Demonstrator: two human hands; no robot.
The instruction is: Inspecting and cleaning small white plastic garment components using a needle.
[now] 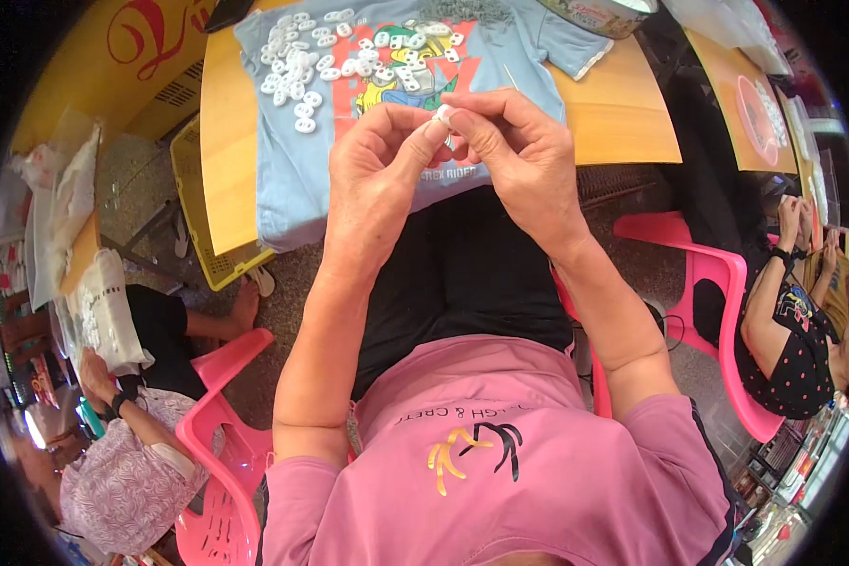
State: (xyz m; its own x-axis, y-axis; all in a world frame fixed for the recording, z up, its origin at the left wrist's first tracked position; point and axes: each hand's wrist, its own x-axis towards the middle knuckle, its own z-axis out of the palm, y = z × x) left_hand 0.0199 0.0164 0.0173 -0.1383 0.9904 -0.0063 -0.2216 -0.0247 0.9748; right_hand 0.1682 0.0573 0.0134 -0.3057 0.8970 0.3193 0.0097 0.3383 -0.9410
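Observation:
Just over the near part of a light blue T-shirt (288,179), both of my hands meet fingertip to fingertip. Thumb and fingers of my left hand (379,165) pinch a small white piece (443,114). From the other side my right hand (522,156) pinches the same piece. The fingertips cover most of it, so its exact shape is hidden. Beyond my hands, many white oval pieces with dark holes (295,71) lie scattered on the shirt, thickest at its left. A thin pale stick-like thing (510,75) lies right of my fingers.
The shirt is spread on a wooden table (623,118). Grey stringy material (467,9) and a round tin (602,11) are at its far side. A yellow crate (191,203) stands at the left. Pink chairs (717,274) and people flank me; a pink tray (759,118) is at right.

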